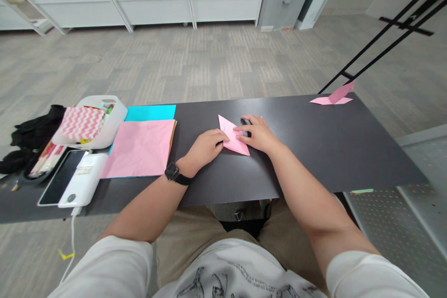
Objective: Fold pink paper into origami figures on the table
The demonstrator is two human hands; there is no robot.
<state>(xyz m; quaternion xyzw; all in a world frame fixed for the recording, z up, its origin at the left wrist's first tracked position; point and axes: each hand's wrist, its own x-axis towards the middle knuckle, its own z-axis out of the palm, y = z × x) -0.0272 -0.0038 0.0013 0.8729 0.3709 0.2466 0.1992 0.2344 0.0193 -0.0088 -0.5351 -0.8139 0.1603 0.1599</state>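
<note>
A small piece of folded pink paper lies on the dark table between my hands, with pointed corners at its top and lower right. My left hand, with a black watch on the wrist, grips the paper's left edge, fingers close together. From the right, my right hand rests over the paper with its fingers spread, the fingertips touching its surface. Both hands cover part of the folds. Farther off, a finished-looking folded pink paper shape stands at the table's far right corner, one flap raised.
Left of my hands lies a stack of pink paper over a blue sheet. Beyond it are a white basket, a phone, a white power bank with a cable, and black cloth. The dark table is narrow.
</note>
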